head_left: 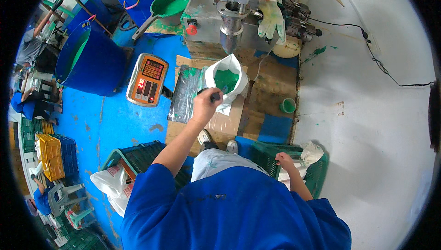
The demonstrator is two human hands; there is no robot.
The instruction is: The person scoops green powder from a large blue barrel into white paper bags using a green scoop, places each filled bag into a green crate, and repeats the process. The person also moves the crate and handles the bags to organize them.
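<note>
My left hand is closed around a thick black handle; what the handle belongs to is mostly hidden by the hand. Just beyond it stands a white bag with its top folded open and green paste inside. Over the bag points the metal nozzle of a filling machine. Down at the right, my right hand hovers by a green crate, its fingers curled in with nothing visible in them. White bags lie in that crate.
An orange digital scale stands left of the bag. Blue tubs and a long-handled pan of green paste are further left. Gloves hang on the machine. A small green cup sits at right, near the white wall. Coworkers are far left.
</note>
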